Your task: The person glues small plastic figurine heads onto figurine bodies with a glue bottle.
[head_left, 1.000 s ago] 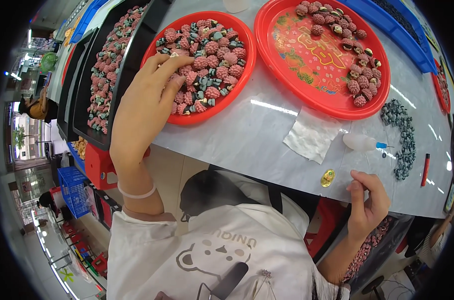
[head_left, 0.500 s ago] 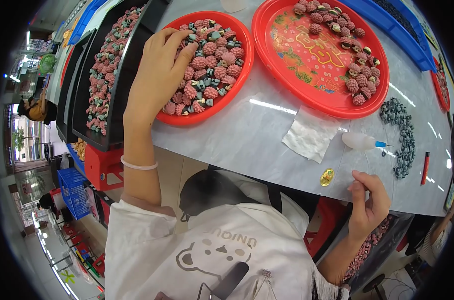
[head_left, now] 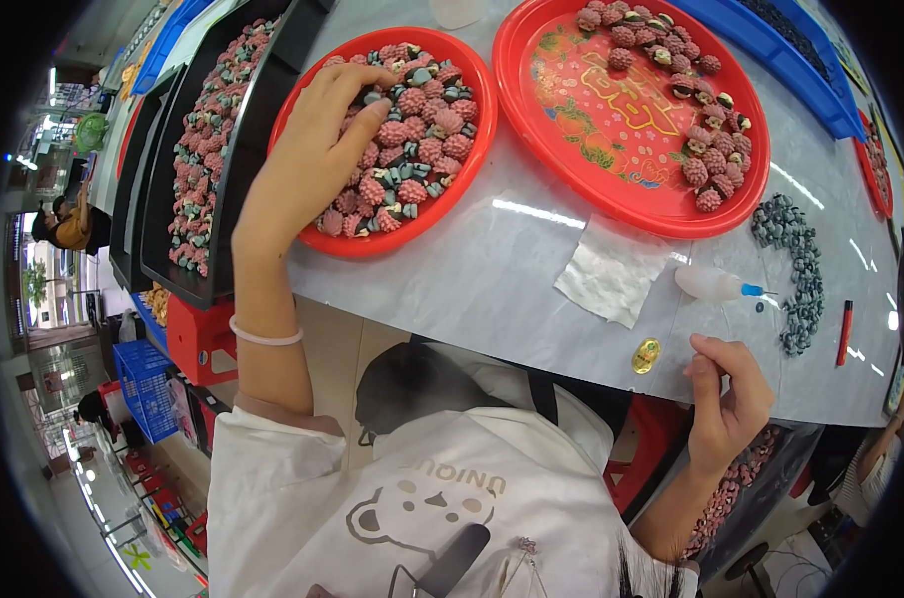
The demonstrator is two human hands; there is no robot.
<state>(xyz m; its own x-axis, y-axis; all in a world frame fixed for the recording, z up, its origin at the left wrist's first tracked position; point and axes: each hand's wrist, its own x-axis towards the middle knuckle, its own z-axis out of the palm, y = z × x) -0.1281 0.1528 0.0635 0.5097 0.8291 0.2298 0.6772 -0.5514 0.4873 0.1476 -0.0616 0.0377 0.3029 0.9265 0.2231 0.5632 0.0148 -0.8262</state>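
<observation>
My left hand (head_left: 312, 149) reaches into a red plastic bowl (head_left: 487, 110) heaped with pink bumpy shell-shaped pieces (head_left: 412, 100) and small grey-green chips. Its fingers are bent and spread, with thumb and index finger apart around the pieces; the other fingertips are partly hidden. My right hand (head_left: 729, 394) is held at the table's front edge with thumb and index finger curled close together, and nothing shows between them. Closest to it lie an oval gold sticker (head_left: 646, 355) and a clear squeeze bottle (head_left: 706, 283) with a blue needle tip.
A red patterned tray (head_left: 601, 110) holds assembled pink pieces along its right side. Near it lie a white tissue (head_left: 611, 271), dark chips (head_left: 800, 274) and a red pen (head_left: 844, 333). Black trays (head_left: 198, 289) of pieces stand left; a blue tray (head_left: 790, 75) sits far right.
My left hand stays in the bowl, its wrist a little further left and its fingers slightly shifted among the pieces. The right hand keeps nearly the same pose. The whole view has shifted slightly.
</observation>
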